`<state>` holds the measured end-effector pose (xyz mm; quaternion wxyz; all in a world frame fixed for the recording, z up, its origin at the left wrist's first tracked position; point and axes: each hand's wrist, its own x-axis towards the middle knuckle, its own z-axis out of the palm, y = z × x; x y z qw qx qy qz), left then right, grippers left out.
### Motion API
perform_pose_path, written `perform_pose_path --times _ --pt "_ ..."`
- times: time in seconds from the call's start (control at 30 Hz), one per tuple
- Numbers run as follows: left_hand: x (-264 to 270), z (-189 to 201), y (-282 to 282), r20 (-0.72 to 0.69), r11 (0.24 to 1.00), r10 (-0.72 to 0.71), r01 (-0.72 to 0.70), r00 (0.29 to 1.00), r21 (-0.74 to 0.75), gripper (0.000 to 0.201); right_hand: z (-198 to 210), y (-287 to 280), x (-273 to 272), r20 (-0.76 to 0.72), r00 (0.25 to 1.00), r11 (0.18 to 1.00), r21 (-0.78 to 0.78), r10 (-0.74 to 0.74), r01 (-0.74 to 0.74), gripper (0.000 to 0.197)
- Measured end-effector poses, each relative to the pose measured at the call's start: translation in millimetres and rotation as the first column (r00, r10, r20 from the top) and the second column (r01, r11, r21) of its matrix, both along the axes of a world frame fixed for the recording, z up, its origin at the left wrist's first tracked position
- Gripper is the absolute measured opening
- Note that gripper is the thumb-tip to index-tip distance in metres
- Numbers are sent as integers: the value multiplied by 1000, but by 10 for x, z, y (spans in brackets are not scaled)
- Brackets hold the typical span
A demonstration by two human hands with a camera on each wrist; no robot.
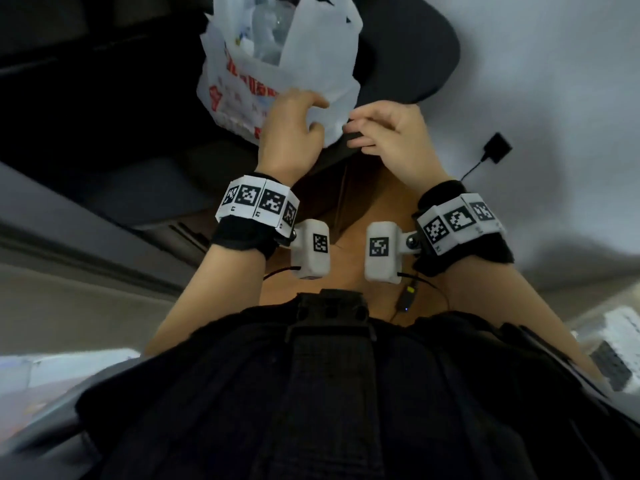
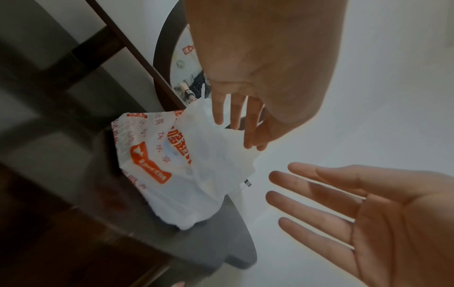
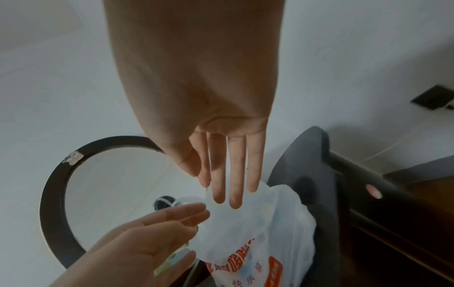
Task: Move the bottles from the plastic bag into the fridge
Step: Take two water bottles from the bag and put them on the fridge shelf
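Note:
A white plastic bag (image 1: 277, 64) with red-orange print stands on a dark grey chair seat (image 1: 415, 46). Through its open mouth clear bottles (image 1: 266, 32) show dimly. My left hand (image 1: 298, 123) is at the bag's near side, fingers straight and loosely spread over its upper edge (image 2: 233, 116). My right hand (image 1: 381, 129) hovers just right of it, holding nothing. In the right wrist view its straight fingers (image 3: 230, 184) reach to the bag's (image 3: 270, 233) top fold. Whether either hand touches the plastic is unclear. The fridge is out of view.
A round mirror in a dark frame (image 3: 56, 194) leans beside the chair. Dark wooden furniture (image 2: 49, 213) runs along the left. A black plug adapter (image 1: 497, 147) with a cord sits on the pale surface to the right.

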<state>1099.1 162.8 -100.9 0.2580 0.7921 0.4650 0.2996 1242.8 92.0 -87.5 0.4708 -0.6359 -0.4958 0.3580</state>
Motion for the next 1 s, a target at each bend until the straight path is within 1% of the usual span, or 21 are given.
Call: perform_pose_path --times 0.07,0.17,0.3,0.33,0.37,0.4,0.47,0.5,0.57,0.63,0.7,0.77,0.8,0.83,0.87,0.93,0.97,1.0 --pt "73 26 289 20 999 44 -43 999 -26 37 48 326 97 24 999 999 9 30 -30 23" --pt "111 65 643 44 993 118 -117 992 -29 39 117 757 194 43 999 998 49 29 -31 23" --pt "146 114 1000 89 983 172 -177 981 44 39 165 1242 276 68 998 979 205 -15 1 25" --pt "160 115 1097 75 982 181 -183 981 33 38 172 1359 289 85 996 974 228 -12 -7 26" --pt "179 101 1192 43 984 177 -176 983 -28 39 173 1487 298 97 995 971 238 -1 -22 28" --pt "199 99 1265 7 980 150 -147 989 -135 40 170 1615 304 105 994 969 244 21 -46 30" --pt "250 79 1371 -27 936 39 -46 999 -350 44 129 1884 319 163 982 968 218 92 -127 34" --pt "280 69 1404 -30 911 -12 -2 999 -413 43 96 2021 325 213 966 966 179 148 -187 34" --pt "325 70 1451 -17 871 -40 26 999 -490 38 21 2253 325 312 915 953 73 258 -293 33" --pt "356 98 1510 16 854 15 -4 1000 -520 31 -29 2433 351 368 867 936 -22 335 -352 32" --pt "333 105 1594 76 870 132 -79 988 -486 25 -82 2543 407 377 844 922 -91 383 -377 34" --pt "291 96 1694 120 871 304 -225 945 -436 25 -124 2639 458 322 846 905 -162 425 -393 43" --pt "269 74 1740 111 869 370 -302 922 -393 28 -146 2671 475 301 848 899 -189 436 -395 47" --pt "249 54 1778 62 866 415 -373 907 -333 31 -163 2690 484 304 843 894 -207 444 -396 51" --pt "232 35 1798 -16 855 455 -442 890 -273 33 -174 2708 486 318 834 891 -215 451 -400 54" --pt "191 -3 1816 -151 815 536 -555 831 -164 36 -184 2728 487 339 820 886 -228 461 -403 55" --pt "157 -21 1820 -185 792 569 -595 801 -140 36 -188 2727 489 328 822 883 -235 465 -406 55" --pt "123 -30 1817 -195 772 588 -617 785 -155 34 -199 2724 491 305 828 880 -240 470 -411 53"
